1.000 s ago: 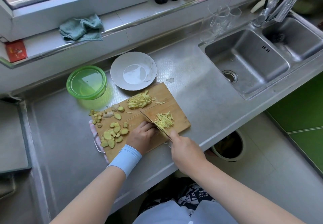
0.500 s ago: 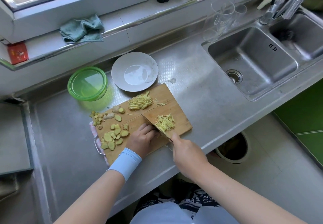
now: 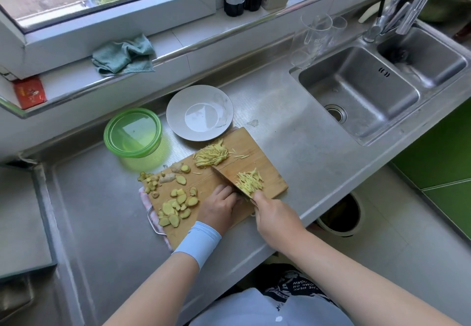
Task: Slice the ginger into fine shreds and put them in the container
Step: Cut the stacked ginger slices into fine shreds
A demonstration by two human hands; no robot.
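Cutting board (image 3: pixel 254 151), centre: right hand (image 3: pixel 276 220) grips knife (image 3: pixel 225 180); left hand (image 3: pixel 219 207) curled beside blade as guide, its hold hidden. Ginger shreds (image 3: pixel 249 183) right of blade; slices (image 3: pixel 178 206) lower left; container (image 3: pixel 132 133) waits upper left.

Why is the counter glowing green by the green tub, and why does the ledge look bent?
Head view: daylight through the translucent green container tints the counter beside it; head view: the wide-angle lens bows the window ledge.
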